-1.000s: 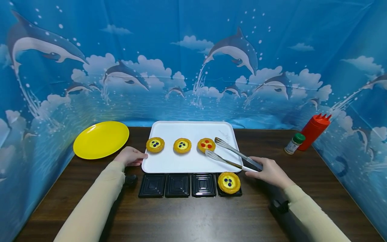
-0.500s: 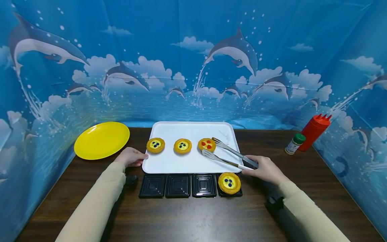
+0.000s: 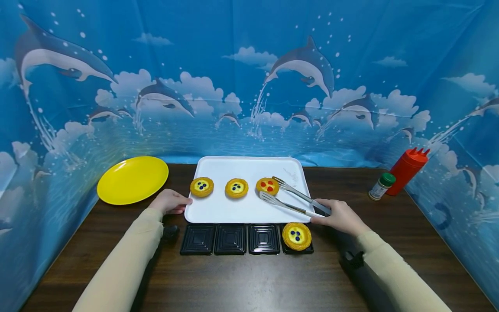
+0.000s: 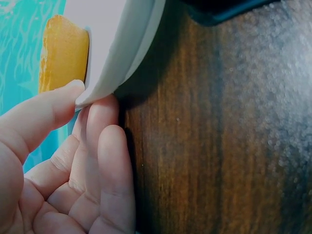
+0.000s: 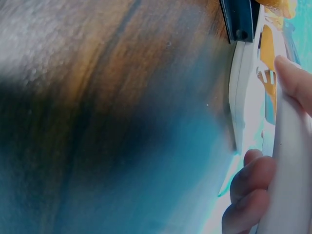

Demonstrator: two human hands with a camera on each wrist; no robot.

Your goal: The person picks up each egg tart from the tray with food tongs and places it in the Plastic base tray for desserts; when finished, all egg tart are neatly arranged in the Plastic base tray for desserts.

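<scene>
Left fingers [image 4: 114,161] pinch tray [image 3: 222,211] | right fingers [image 5: 252,180], partly hidden, curl round tongs [image 3: 295,209] | forearms [image 3: 121,260] angle inward

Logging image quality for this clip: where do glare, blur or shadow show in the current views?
Head: crisp overall, slight highlight on the yellow plate, shadow beside the right sleeve; left wrist: left hand clear, whitish glare on the tabletop; right wrist: tabletop blurred, bluish sheen.
</scene>
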